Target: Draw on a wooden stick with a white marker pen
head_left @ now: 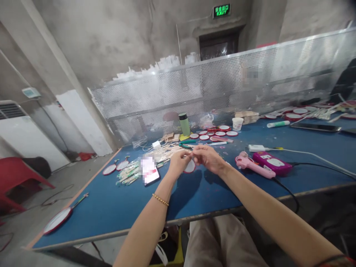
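Over the blue table (116,213), both of my hands meet with their fingertips close together. My left hand (179,163), with a beaded bracelet on the wrist, is closed in a pinch at the upper edge of a small round white disc with a red rim (190,167). Part of that disc hides behind the left fingers. My right hand (208,157) is closed too, its thumb and fingers pressed together just above and right of the disc. Whatever lies between the right fingertips is too small to make out.
Left of my hands lie a lit phone (150,170) and a bundle of thin sticks (129,172). A pink glue gun (254,165) and a purple box (272,163) with cords sit at right. Behind stand a green bottle (184,124), a paper cup (237,124) and a perforated metal screen (155,92).
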Tool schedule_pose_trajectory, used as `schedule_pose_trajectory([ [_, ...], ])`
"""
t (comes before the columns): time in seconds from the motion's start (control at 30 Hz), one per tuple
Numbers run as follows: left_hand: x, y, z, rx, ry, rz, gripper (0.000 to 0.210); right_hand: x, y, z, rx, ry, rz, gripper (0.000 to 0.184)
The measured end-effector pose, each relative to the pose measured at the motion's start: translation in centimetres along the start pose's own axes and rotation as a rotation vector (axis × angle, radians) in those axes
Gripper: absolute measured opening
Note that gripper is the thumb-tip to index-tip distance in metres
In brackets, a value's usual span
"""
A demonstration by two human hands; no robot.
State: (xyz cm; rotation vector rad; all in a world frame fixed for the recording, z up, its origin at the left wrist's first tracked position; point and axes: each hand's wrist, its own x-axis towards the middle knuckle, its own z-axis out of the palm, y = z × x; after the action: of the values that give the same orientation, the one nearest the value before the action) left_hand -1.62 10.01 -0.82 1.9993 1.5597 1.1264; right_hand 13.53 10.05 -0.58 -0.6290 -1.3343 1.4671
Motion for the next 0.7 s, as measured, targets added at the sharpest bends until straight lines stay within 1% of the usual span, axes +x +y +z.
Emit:
schedule_pose_trajectory([
  [0.07,0.1,0.1,-0.5,0.025,0.025,0.009,0.012,-0.2,-0.4,-0.2,0.033,-0.06,0.063,0.02],
  [0.2,0.4,0.1,-2.1,0.037,0.131,0.01,0.016,-0.4,-1.0,-1.0,-0.197,-0.228,0.207,0.02],
  [0.27,0.4,0.1,-2.7,0.02,0.17,0.029,0.016,-0.4,-1.2,-1.3,-0.276,-0.297,0.214,0.026],
  [0.3,0.4,0.2,-2.8,0.01,0.168,0.042,0.016,-0.5,-1.2,-1.4,-0.295,-0.311,0.204,0.03],
  [0.37,0.3,0.4,-2.6,-0.008,0.11,0.078,0.015,-0.5,-1.3,-1.5,-0.326,-0.295,0.169,0.037],
  [0.43,0.1,0.6,-2.2,-0.036,0.007,0.108,0.016,-0.5,-1.3,-1.6,-0.337,-0.248,0.111,0.042],
  [0.5,-0.1,0.8,-1.8,-0.088,-0.066,0.109,0.02,-0.3,-1.2,-1.7,-0.325,-0.192,0.043,0.045],
  [0.53,-0.2,0.8,-1.7,-0.121,-0.08,0.095,0.023,-0.2,-1.2,-1.8,-0.312,-0.16,0.013,0.046],
  [0.63,-0.3,0.9,-1.6,-0.233,-0.056,-0.019,0.027,0.0,-1.1,-2.1,-0.272,-0.06,-0.03,0.054],
  [0.7,-0.3,0.9,-1.9,-0.346,-0.028,-0.17,0.028,0.2,-0.9,-2.2,-0.272,-0.028,-0.016,0.062],
])
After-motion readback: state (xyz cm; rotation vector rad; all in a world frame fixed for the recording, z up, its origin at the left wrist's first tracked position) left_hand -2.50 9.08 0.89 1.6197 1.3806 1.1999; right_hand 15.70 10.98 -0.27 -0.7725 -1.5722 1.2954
